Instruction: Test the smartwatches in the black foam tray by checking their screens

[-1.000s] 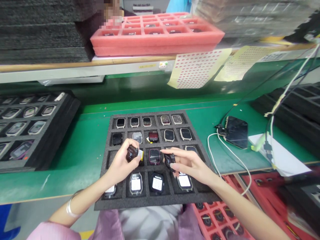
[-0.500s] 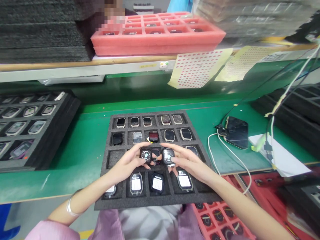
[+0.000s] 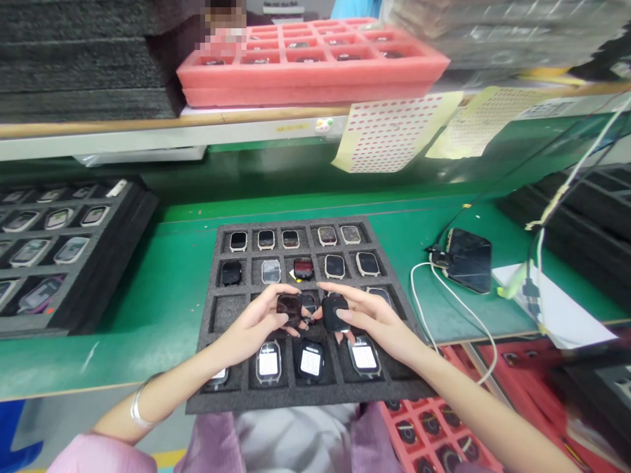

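Left hand (image 3: 261,320) pinches left watch (image 3: 289,309) between thumb and fingers; right hand (image 3: 377,320) pinches right watch (image 3: 336,311) same way. Both watches dark-faced, side by side, slightly apart, over black tray (image 3: 315,398), second row from front. Another watch (image 3: 309,301) behind gap between them, partly hidden. Front row: white-lit watch (image 3: 311,361) in cell. Tray on green bench (image 3: 182,276); phone (image 3: 469,261) off to right.

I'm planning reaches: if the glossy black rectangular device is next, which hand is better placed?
Probably the right hand: it sits nearer the glossy black rectangular device than the left hand, though both hold dark, squarish watches.
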{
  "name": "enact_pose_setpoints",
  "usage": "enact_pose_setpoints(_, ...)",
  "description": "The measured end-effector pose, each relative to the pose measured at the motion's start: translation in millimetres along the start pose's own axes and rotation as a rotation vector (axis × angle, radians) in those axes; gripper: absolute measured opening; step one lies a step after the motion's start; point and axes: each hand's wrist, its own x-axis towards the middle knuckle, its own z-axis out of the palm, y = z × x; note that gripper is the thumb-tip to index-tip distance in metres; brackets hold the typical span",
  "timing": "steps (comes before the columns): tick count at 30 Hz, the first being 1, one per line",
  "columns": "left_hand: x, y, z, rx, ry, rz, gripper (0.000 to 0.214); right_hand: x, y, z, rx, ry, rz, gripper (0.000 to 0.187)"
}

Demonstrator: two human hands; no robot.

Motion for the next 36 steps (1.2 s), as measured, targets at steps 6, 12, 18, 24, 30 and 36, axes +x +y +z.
enact_pose_setpoints(6,1.5,0.0,2.2,0.150,0.072,0.051,0.033,-0.6,-0.4,1.2,0.046,-0.025,-0.021,0.052)
enact_pose_setpoints(12,1.9,1.2,2.9,0.404,0.231,0.152,0.022,1.1,1.3,0.4,0.143,-0.111,-0.076,0.050)
enact_pose_setpoints(18,-2.0,3.7,3.4,0.494,0.209,0.113,0.014,0.5,0.6,1.0,0.143,-0.101,-0.083,0.029)
enact_pose_setpoints(24,-1.3,5.6,3.9,0.529,0.203,0.135,0.019,0.2,-1.0,1.4,0.081,-0.095,-0.087,0.041)
enact_pose_setpoints(30,-0.9,5.2,5.4,0.541,0.220,0.150,0.022,1.6,-1.3,0.0,0.095,-0.105,-0.120,0.042)
enact_pose_setpoints(36,-2.2,5.4,4.5,0.593,0.230,0.157,0.019,2.5,1.1,0.6,0.134,-0.064,-0.113,0.038)
